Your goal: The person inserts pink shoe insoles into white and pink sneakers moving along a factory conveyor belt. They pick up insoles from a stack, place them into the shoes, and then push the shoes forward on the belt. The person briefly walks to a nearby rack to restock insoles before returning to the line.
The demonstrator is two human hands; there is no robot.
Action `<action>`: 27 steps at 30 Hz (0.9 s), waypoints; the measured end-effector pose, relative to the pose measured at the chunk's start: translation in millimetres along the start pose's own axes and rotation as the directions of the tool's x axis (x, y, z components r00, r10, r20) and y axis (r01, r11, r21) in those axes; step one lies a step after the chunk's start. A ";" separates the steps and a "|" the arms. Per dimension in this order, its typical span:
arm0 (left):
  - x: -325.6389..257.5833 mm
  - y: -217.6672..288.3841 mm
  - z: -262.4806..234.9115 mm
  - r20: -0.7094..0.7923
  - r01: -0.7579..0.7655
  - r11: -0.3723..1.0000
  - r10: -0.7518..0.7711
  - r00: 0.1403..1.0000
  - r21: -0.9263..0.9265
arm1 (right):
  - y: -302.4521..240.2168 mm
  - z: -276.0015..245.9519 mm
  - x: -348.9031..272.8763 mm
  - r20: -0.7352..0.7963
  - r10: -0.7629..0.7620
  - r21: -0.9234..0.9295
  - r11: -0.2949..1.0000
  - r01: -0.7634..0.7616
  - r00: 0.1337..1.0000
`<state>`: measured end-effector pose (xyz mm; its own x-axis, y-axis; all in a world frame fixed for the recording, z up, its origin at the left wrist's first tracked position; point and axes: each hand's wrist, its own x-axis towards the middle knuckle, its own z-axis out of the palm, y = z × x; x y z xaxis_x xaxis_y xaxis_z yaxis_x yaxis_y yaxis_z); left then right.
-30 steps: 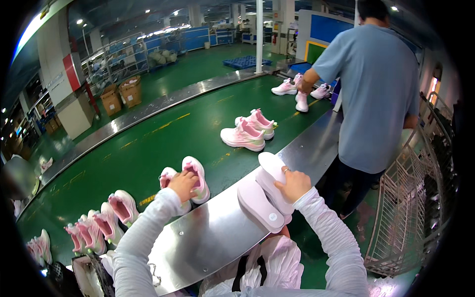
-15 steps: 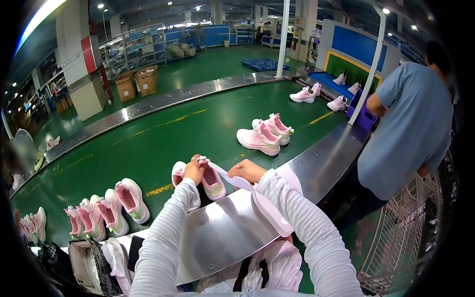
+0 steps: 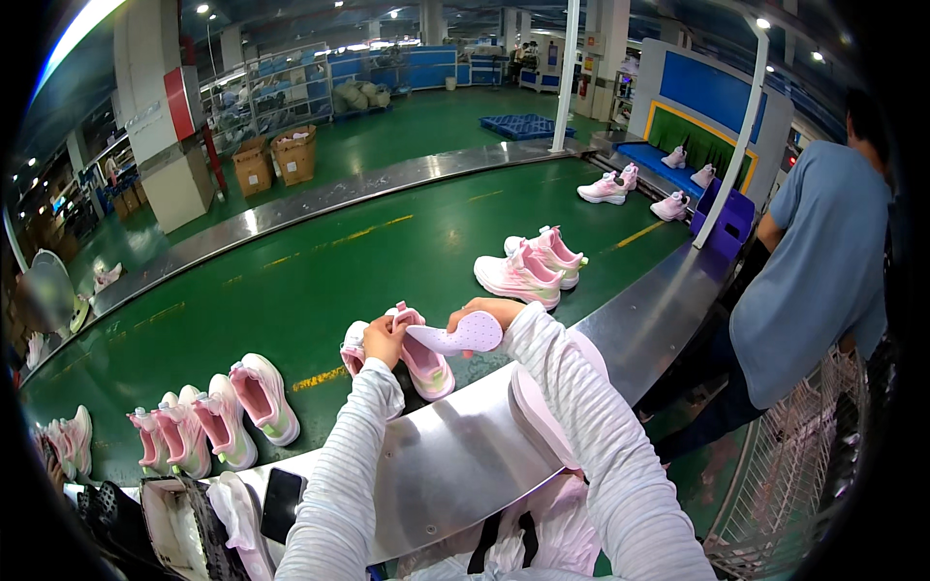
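— Hands?
— Left hand [image 3: 385, 339] grips the pink shoe [image 3: 423, 354] on the green belt [image 3: 291, 281]; right hand [image 3: 484, 312] pinches a pale insole [image 3: 457, 337] just above the shoe's opening.
— Neighbours?
— Another pink pair [image 3: 531, 265] farther along.

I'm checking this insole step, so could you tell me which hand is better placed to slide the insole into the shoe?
Probably the right hand: it holds the insole, while the left hand steadies the pink shoe.

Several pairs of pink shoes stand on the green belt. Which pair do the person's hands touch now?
The pair at the belt's near edge, just ahead of the metal ledge. The left hand grips one shoe there, and the right hand holds an insole over it. Other pairs stand untouched.
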<state>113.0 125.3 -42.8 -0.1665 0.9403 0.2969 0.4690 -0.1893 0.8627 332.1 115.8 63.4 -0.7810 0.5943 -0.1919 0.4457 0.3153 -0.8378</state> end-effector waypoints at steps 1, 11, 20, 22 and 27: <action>1.5 1.1 -3.0 0.028 0.022 0.999 -0.021 0.999 -0.039 | -1.6 2.4 -0.1 -0.006 -0.043 -0.090 0.995 0.042 0.999; -0.6 -43.2 -19.7 0.011 -0.021 0.996 0.022 1.000 -0.090 | 21.4 85.4 96.1 -0.476 0.227 -0.346 0.840 -0.419 0.849; -15.1 -18.9 -24.6 -0.004 0.015 0.998 -0.015 1.000 0.053 | -25.3 70.9 65.9 -0.375 0.361 -0.085 0.904 -0.420 0.854; -13.9 -22.3 -24.9 0.036 0.037 0.998 -0.039 0.999 0.050 | -13.6 77.4 74.3 -0.432 0.379 -0.067 0.891 -0.448 0.818; -12.4 -40.2 -45.1 0.015 -0.036 0.995 0.034 0.999 0.095 | -27.7 120.6 104.5 -0.560 0.253 -0.258 0.852 -0.456 0.789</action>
<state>57.0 108.5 -62.7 -0.1372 0.9373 0.3203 0.5553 -0.1950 0.8085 185.4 79.9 4.9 -0.2582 0.9630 -0.0773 0.8487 0.1878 -0.4944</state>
